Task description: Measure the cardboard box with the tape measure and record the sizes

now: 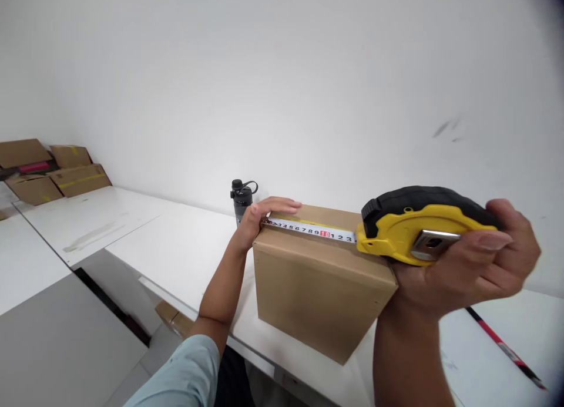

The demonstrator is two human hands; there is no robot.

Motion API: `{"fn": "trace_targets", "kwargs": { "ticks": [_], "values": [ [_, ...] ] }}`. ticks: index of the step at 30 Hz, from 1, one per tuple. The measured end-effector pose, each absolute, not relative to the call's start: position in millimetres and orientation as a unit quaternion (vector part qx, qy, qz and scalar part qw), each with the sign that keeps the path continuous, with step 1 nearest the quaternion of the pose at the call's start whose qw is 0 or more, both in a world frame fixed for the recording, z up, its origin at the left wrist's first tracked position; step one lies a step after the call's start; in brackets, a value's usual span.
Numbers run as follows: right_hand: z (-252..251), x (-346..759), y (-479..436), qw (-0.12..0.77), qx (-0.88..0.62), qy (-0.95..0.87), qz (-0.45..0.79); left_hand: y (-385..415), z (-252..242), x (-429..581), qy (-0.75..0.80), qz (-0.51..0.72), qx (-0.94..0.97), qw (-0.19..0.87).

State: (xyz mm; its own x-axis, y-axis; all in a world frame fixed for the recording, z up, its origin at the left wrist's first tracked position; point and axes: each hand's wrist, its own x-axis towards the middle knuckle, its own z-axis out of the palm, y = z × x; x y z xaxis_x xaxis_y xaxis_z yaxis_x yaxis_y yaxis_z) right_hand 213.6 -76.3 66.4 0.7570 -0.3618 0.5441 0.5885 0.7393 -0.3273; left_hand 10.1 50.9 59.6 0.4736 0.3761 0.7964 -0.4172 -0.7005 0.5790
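A brown cardboard box stands on the white table. My right hand is wrapped round a yellow and black tape measure at the box's near right top corner. Its white blade runs across the top of the box to the far left corner. There my left hand lies with fingers stretched flat over the edge, pressing the blade's end down.
A black water bottle stands just behind the box by the white wall. A red and black rod lies on the table at the right. Several flattened cardboard boxes are stacked on another white table at the far left.
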Motion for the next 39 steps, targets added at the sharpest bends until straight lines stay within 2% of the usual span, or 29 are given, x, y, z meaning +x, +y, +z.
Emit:
{"fn": "trace_targets", "kwargs": {
  "ticks": [5,10,16,24,30,39],
  "values": [
    [62.8,215.7,-72.7,0.902,-0.254,-0.263,-0.232,64.5,55.3,24.5,-0.070,0.492,0.770,0.401],
    [62.9,222.9,-71.6,0.914,-0.260,-0.250,-0.187,68.2,52.0,29.3,-0.035,0.502,0.763,0.404],
    [64.0,234.3,-70.7,0.929,-0.248,-0.253,-0.111,60.2,62.9,16.8,-0.013,0.436,0.837,0.330],
    [67.8,266.3,-80.6,0.920,-0.233,-0.284,-0.133,72.5,76.0,5.8,-0.008,0.398,0.865,0.304],
    [60.4,318.6,-94.0,0.926,-0.134,-0.318,-0.154,74.6,76.5,6.4,-0.030,0.409,0.866,0.287],
    [54.3,326.1,-95.5,0.905,-0.183,-0.343,-0.172,67.9,75.5,9.3,-0.053,0.430,0.848,0.304]
  ]
}}
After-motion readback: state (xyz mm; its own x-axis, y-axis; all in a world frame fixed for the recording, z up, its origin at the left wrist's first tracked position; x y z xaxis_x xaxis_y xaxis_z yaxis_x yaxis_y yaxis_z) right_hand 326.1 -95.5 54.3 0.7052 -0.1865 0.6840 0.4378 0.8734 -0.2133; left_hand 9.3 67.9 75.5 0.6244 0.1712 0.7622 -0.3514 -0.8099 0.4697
